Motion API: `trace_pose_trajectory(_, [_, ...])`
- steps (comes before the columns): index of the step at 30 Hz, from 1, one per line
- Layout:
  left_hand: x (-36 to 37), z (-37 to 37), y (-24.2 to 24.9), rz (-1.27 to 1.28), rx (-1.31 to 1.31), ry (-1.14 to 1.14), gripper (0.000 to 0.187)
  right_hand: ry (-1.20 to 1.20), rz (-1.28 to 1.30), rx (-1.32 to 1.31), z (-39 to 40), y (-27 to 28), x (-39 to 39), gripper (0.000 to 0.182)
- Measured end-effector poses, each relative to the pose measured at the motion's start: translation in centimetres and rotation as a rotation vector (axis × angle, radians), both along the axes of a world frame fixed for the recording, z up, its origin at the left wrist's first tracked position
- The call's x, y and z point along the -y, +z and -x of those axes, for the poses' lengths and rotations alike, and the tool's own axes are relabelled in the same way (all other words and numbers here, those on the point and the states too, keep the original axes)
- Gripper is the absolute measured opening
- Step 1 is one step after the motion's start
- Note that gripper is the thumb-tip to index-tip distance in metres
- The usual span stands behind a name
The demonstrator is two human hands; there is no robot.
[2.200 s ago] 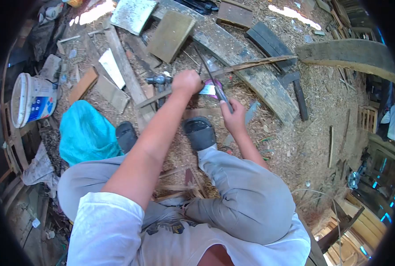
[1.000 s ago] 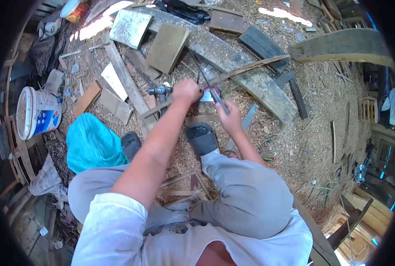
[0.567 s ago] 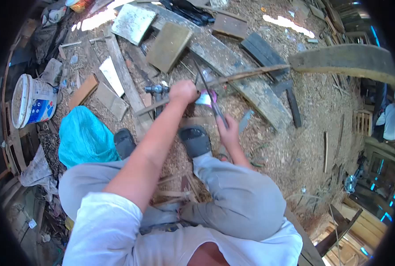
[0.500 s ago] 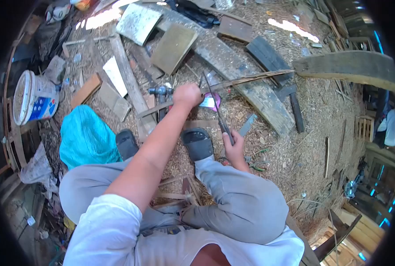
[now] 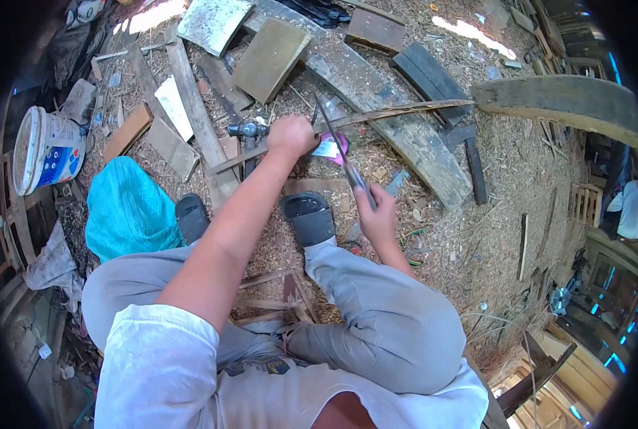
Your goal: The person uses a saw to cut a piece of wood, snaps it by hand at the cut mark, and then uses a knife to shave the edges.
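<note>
My left hand (image 5: 291,136) is closed around a long, thin wooden strip (image 5: 398,111), which slants up to the right with a rough, splintered far end. In my right hand (image 5: 376,212) is the handle of a machete (image 5: 332,131), its narrow dark blade pointing up and away. The blade crosses in front of the strip just right of my left hand. A hammer (image 5: 246,129) lies beside my left fist, its metal head showing. Below the blade is a pink object with a white label (image 5: 326,148), partly covered.
Boards and wood blocks (image 5: 271,61) lie about the shaving-covered ground, with a long plank (image 5: 426,157) to the right. A curved beam (image 5: 558,107) juts in from the right. At left stand a white bucket (image 5: 51,150) and a teal sack (image 5: 129,214).
The machete has swung slightly, its tip now further left and higher. My right hand has risen a little. The whole view has shifted slightly, with the scene moving left and up.
</note>
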State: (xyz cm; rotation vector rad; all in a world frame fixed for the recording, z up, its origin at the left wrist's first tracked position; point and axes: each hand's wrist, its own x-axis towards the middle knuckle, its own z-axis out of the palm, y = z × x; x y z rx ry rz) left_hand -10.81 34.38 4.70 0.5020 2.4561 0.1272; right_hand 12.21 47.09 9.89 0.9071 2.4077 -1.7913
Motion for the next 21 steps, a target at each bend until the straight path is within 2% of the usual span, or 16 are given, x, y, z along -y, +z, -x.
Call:
trace_pose_trajectory(2, [0.1, 0.3, 0.0, -0.019, 0.021, 0.006, 0.044, -0.044, 0.1, -0.062, 3.3, -0.3, 0.2, 0.034])
trace_pose_trajectory(3, [0.2, 0.4, 0.0, -0.032, 0.039, 0.0, 0.043, -0.037, 0.049, -0.11, 3.5, -1.4, 0.1, 0.035])
trace_pose_trajectory(6, [0.2, -0.2, -1.0, -0.043, -0.034, -0.009, 0.041, -0.022, -0.059, -0.141, -0.1, -1.4, 0.6, 0.033])
trace_pose_trajectory(7, [0.3, 0.0, -1.2, -0.022, -0.063, -0.028, 0.049, -0.061, 0.072, -0.106, -1.7, -2.4, 1.1, 0.031])
trace_pose_trajectory(8, [0.5, 0.2, -1.6, -0.009, -0.064, -0.025, 0.049, -0.058, 0.084, -0.106, -2.5, -4.0, 1.1, 0.031])
trace_pose_trajectory(10, [0.2, -0.2, -1.5, -0.025, -0.045, 0.02, 0.049, -0.046, 0.009, -0.082, -2.5, -2.6, 0.7, 0.03])
trace_pose_trajectory(14, [0.1, 0.3, -0.1, -0.027, 0.016, 0.022, 0.049, -0.005, 0.014, -0.097, 2.9, -3.2, 0.9, 0.031])
trace_pose_trajectory(18, [0.4, -0.3, -1.8, -0.053, -0.068, 0.011, 0.046, -0.102, 0.117, -0.092, -0.7, -3.4, 1.1, 0.032])
trace_pose_trajectory(20, [0.7, -0.4, -1.7, -0.033, -0.098, -0.021, 0.045, -0.054, 0.126, -0.133, -0.8, -3.1, 1.4, 0.032])
trace_pose_trajectory(21, [0.6, -0.3, -1.8, -0.03, -0.084, -0.007, 0.045, -0.03, 0.037, -0.15, 0.0, -3.6, 1.2, 0.032])
